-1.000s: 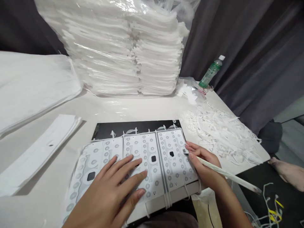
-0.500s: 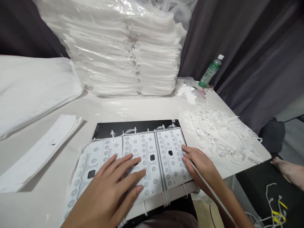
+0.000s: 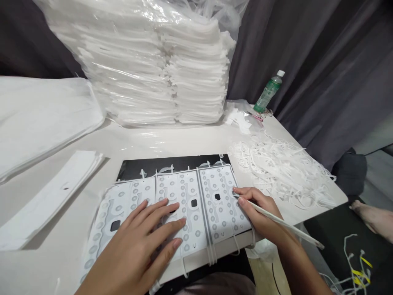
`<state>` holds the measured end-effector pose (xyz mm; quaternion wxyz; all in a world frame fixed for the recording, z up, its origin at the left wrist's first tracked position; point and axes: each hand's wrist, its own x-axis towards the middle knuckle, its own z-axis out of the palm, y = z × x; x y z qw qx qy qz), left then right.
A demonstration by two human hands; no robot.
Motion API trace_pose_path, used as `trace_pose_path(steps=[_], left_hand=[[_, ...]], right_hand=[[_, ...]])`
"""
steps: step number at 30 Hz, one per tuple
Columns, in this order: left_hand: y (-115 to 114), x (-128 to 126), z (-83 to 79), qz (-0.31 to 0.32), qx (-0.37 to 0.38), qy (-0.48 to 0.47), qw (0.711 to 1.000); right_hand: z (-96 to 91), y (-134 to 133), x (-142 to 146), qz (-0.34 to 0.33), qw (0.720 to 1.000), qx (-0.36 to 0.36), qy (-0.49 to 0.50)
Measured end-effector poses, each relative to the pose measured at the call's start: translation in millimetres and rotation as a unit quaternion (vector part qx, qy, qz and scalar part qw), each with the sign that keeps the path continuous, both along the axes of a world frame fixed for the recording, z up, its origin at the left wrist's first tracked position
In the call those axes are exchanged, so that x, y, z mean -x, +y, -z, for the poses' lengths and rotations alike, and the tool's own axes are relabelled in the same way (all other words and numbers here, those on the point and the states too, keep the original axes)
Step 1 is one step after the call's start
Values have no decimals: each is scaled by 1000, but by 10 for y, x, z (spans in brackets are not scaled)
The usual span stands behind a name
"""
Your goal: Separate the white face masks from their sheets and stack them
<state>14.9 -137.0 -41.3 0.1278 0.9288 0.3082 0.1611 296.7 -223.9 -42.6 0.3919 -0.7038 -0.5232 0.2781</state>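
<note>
White sheet panels (image 3: 196, 180) printed with grey rings lie on a black board (image 3: 144, 166) at the table's front edge, with small dark rounded cutouts and white cords running around them. My left hand (image 3: 141, 237) is spread flat across the left and middle panels, fingers apart. At the right panel's outer edge, my right hand (image 3: 260, 213) pinches a long, thin white tool (image 3: 288, 225). Its narrow grey tip meets the panel edge by my thumb and forefinger, and its other end slants back over my forearm. I cannot tell its exact kind.
Behind stands a large clear bag (image 3: 153, 73) of stacked white sheets. To the right lie a heap of white cord loops (image 3: 282, 172) and a green-labelled bottle (image 3: 268, 94). White sheets (image 3: 46, 123) and folded strips (image 3: 55, 196) are left. Someone's bare foot (image 3: 371, 219) shows far right.
The tool in my right hand has swung, its rear end now pointing further right and showing its broader side. My left hand stays flat on the panels. The view has shifted slightly.
</note>
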Motion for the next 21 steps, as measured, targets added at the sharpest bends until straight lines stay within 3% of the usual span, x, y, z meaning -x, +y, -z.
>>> trace_pose_path(steps=[8,14,19,21], left_hand=[[58,58,27,30,-25,42,998],[82,82,45,37,-35,56,997],[90,78,55,40,-27,51,998],[100,95,59,41,-25,57,997]], right_hand=[[7,2,-3,-20,999,0,-44],[131,-7,64,-39,971,-82,-220],[64,-35,-204,138,941,-103,-292],[17,-47,-290,178,933,-96,-298]])
